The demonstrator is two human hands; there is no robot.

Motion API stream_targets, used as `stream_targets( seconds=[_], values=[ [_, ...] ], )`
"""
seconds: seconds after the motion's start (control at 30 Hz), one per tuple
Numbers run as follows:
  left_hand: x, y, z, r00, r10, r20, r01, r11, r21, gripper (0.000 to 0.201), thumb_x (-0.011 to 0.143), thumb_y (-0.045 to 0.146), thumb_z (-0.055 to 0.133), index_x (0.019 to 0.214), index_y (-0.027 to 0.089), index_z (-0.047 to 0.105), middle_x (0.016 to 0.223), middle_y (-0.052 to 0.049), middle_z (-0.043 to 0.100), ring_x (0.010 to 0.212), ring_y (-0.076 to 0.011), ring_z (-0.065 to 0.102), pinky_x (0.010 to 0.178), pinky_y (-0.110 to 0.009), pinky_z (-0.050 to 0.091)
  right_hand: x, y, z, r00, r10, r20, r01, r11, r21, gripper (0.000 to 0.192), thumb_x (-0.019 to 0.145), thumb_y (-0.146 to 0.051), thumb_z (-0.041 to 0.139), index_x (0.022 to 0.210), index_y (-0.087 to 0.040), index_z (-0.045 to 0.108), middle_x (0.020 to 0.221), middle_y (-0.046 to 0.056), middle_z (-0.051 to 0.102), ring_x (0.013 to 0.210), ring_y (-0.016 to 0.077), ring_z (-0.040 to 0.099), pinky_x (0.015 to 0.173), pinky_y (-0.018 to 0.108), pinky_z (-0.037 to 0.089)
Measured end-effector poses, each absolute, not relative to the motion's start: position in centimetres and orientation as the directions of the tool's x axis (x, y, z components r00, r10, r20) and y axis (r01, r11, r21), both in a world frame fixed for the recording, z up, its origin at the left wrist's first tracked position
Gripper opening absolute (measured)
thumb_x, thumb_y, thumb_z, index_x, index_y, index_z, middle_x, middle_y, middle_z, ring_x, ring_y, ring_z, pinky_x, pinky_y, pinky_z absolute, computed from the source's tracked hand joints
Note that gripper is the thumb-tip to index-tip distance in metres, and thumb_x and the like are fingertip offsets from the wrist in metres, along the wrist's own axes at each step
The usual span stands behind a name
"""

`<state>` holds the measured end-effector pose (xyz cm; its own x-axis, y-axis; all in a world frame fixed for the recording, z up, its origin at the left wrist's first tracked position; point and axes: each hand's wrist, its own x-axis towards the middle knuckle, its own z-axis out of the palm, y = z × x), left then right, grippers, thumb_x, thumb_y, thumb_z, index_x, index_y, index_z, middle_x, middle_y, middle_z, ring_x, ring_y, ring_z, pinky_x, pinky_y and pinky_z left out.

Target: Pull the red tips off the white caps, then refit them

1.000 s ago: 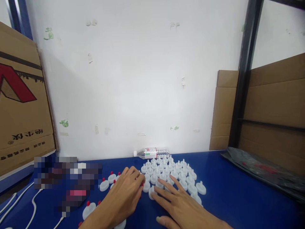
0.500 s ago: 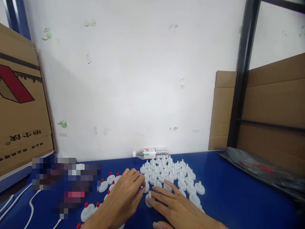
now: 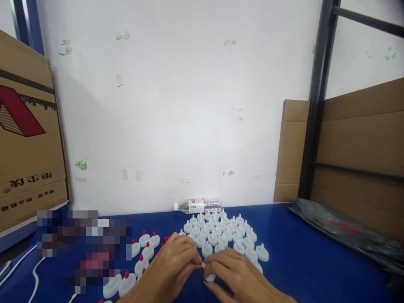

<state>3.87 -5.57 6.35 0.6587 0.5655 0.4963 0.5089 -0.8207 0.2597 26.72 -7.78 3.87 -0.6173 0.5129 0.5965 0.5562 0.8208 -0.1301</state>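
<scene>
My left hand (image 3: pixel 178 263) is closed, with a small red cap (image 3: pixel 200 264) pinched at its fingertips. The cap is at the tip of the nozzle on a white nozzle lid (image 3: pixel 210 277). My right hand (image 3: pixel 235 273) grips this lid, which is tilted with its nozzle toward the left hand; the fingers cover much of it. Beyond the hands, many uncapped white nozzle lids (image 3: pixel 217 231) stand close together with nozzles up. Left of my left arm are several white lids with red caps (image 3: pixel 141 266). Loose red caps (image 3: pixel 166 240) show behind the left hand.
A clear plastic bottle (image 3: pixel 198 205) lies against the wall at the back of the blue table (image 3: pixel 299 261). A dark plastic bag (image 3: pixel 334 223) is on the right. Cardboard boxes (image 3: pixel 31 126) and white cables (image 3: pixel 34 273) are on the left. One patch there is pixelated.
My right hand has closed around a nozzle lid it was touching with spread fingers and tilted it. My left hand has moved slightly right and down, bringing the red cap to the nozzle.
</scene>
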Motion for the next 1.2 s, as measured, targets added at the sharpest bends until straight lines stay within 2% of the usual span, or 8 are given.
stream_targets(
  seconds=[0.13, 0.23, 0.43, 0.63, 0.8, 0.97, 1.07, 1.2],
  values=[
    [3.8, -5.7, 6.3, 0.656, 0.577, 0.486, 0.519, -0.813, 0.265, 0.021, 0.096, 0.002, 0.059, 0.092, 0.022, 0.060, 0.096, 0.003, 0.067, 0.094, -0.0145, 0.063, 0.095, -0.032, 0.039, 26.9, -7.9, 4.3, -0.623, 0.475, 0.621, 0.490, 0.856, -0.164, 0.015, 0.095, -0.013, 0.061, 0.106, -0.024, 0.059, 0.112, 0.001, 0.073, 0.103, 0.0156, 0.069, 0.094, 0.026, 0.049],
    [3.8, -5.4, 6.1, 0.660, 0.573, 0.487, 0.534, -0.813, 0.233, 0.020, 0.095, 0.003, 0.062, 0.092, 0.022, 0.061, 0.095, 0.003, 0.067, 0.092, -0.0152, 0.062, 0.093, -0.032, 0.041, 26.9, -8.0, 4.6, -0.631, 0.465, 0.621, 0.472, 0.865, -0.168, 0.015, 0.098, -0.013, 0.057, 0.108, -0.024, 0.055, 0.109, 0.002, 0.072, 0.100, 0.0170, 0.068, 0.092, 0.028, 0.051],
    [4.2, -5.0, 5.3, 0.724, 0.398, 0.563, 0.521, -0.851, -0.068, 0.016, 0.097, 0.006, 0.056, 0.092, 0.020, 0.060, 0.088, -0.001, 0.068, 0.090, -0.0224, 0.057, 0.079, -0.035, 0.040, 26.8, -7.9, 4.5, -0.621, 0.426, 0.657, 0.451, 0.881, -0.144, 0.021, 0.095, -0.004, 0.042, 0.101, -0.025, 0.042, 0.100, 0.005, 0.065, 0.090, 0.0190, 0.062, 0.079, 0.028, 0.053],
    [5.2, -6.3, 5.8, 0.715, 0.427, 0.553, 0.529, -0.848, -0.030, 0.022, 0.094, 0.003, 0.050, 0.080, 0.019, 0.054, 0.081, -0.003, 0.062, 0.079, -0.0206, 0.052, 0.067, -0.033, 0.038, 27.4, -8.1, 5.2, -0.699, 0.407, 0.588, 0.373, 0.909, -0.186, 0.029, 0.088, 0.003, 0.041, 0.097, -0.024, 0.043, 0.097, 0.005, 0.063, 0.097, 0.0195, 0.057, 0.082, 0.029, 0.051],
    [5.9, -7.1, 6.1, 0.708, 0.452, 0.542, 0.531, -0.847, 0.013, 0.026, 0.091, 0.001, 0.048, 0.075, 0.020, 0.051, 0.077, -0.002, 0.062, 0.076, -0.0188, 0.052, 0.070, -0.033, 0.041, 27.9, -8.5, 5.3, -0.721, 0.381, 0.579, 0.353, 0.921, -0.165, 0.033, 0.083, 0.008, 0.043, 0.091, -0.025, 0.041, 0.092, 0.003, 0.060, 0.094, 0.0182, 0.053, 0.079, 0.025, 0.049],
    [6.4, -6.1, 3.3, 0.704, 0.406, 0.583, 0.561, -0.821, -0.105, 0.022, 0.085, 0.002, 0.054, 0.072, 0.020, 0.053, 0.071, -0.001, 0.060, 0.067, -0.0179, 0.047, 0.073, -0.035, 0.042, 28.0, -7.7, 4.0, -0.767, 0.331, 0.550, 0.349, 0.934, -0.076, 0.025, 0.091, 0.000, 0.045, 0.087, -0.024, 0.039, 0.089, 0.002, 0.059, 0.092, 0.0181, 0.053, 0.079, 0.025, 0.049],
    [6.5, -5.4, 2.1, 0.737, 0.397, 0.547, 0.546, -0.827, -0.135, 0.022, 0.082, 0.007, 0.060, 0.067, 0.021, 0.051, 0.067, 0.000, 0.059, 0.064, -0.0170, 0.045, 0.073, -0.034, 0.042, 27.9, -7.0, 3.1, -0.783, 0.306, 0.541, 0.338, 0.940, -0.042, 0.020, 0.099, -0.008, 0.042, 0.087, -0.024, 0.041, 0.084, 0.001, 0.059, 0.088, 0.0175, 0.053, 0.075, 0.024, 0.049],
    [6.4, -5.9, 2.9, 0.732, 0.447, 0.514, 0.580, -0.805, -0.127, 0.023, 0.083, 0.007, 0.060, 0.067, 0.020, 0.052, 0.071, 0.000, 0.063, 0.069, -0.0174, 0.050, 0.076, -0.034, 0.042, 27.5, -7.1, 3.4, -0.751, 0.427, 0.503, 0.425, 0.896, -0.127, 0.020, 0.100, -0.008, 0.043, 0.088, -0.023, 0.045, 0.087, 0.001, 0.062, 0.085, 0.0163, 0.056, 0.077, 0.025, 0.052]
  ],
)
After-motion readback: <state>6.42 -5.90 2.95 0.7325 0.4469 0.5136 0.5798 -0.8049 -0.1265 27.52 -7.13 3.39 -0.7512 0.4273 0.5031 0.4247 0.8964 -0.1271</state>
